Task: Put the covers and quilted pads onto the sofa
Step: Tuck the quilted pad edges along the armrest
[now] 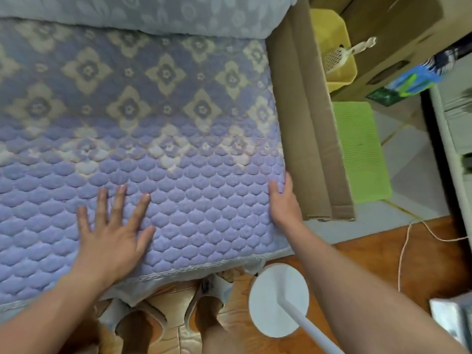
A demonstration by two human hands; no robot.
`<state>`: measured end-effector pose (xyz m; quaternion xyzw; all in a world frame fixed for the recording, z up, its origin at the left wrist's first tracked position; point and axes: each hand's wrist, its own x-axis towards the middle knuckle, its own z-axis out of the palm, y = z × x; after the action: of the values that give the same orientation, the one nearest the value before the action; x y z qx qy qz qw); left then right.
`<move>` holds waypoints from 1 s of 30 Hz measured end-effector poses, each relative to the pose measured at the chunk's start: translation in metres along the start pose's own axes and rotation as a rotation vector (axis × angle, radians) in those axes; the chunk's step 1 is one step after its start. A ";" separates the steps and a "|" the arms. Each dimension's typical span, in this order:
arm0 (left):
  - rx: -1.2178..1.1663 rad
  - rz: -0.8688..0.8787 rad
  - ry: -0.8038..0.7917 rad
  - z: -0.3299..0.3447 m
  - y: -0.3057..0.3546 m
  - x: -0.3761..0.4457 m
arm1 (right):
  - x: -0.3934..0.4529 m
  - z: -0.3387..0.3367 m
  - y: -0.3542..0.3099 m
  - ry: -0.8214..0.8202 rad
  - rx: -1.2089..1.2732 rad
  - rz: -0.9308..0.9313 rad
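pad: quilted pad (158, 139) lies flat over the sofa seat (255, 263), reaching its right edge
left hand (112, 236): flat, fingers spread, pressing it
right hand (282, 200): fingers straight along the right edge
feel: probably soft, light, floppy; take it by the edges or corners

I have only one view, the head camera. It looks from above, steeply down and a little forward, over the sofa seat with its quilted pad (153, 149). It is close: both forearms enter from the bottom edge. The wide lens bends the edges, so the floor (370, 256) at right shows too.
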<state>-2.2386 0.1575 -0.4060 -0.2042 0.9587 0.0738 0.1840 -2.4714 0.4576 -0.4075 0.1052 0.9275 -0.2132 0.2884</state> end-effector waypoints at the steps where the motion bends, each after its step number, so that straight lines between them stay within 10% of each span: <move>1: -0.005 -0.022 -0.026 -0.005 0.002 0.001 | -0.010 -0.004 0.028 -0.086 0.069 0.125; 9: -0.014 -0.239 -0.342 -0.047 0.040 0.017 | -0.042 -0.020 0.087 -0.469 0.385 0.423; 14: -0.046 -0.260 -0.406 -0.054 0.043 0.021 | -0.022 -0.072 0.072 0.047 0.653 0.417; 20: -0.079 -0.212 -0.453 -0.069 0.037 0.022 | -0.044 -0.055 0.049 0.091 0.684 0.283; 26: -0.053 -0.165 -0.375 -0.053 0.028 0.002 | -0.068 -0.021 0.025 -0.073 0.205 0.375; 30: -0.095 -0.181 -0.288 -0.038 0.030 -0.013 | -0.082 -0.001 -0.050 0.292 -0.150 -0.042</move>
<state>-2.2527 0.1810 -0.3641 -0.2853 0.8956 0.1308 0.3153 -2.4209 0.4081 -0.3428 0.0937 0.9749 -0.1317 0.1531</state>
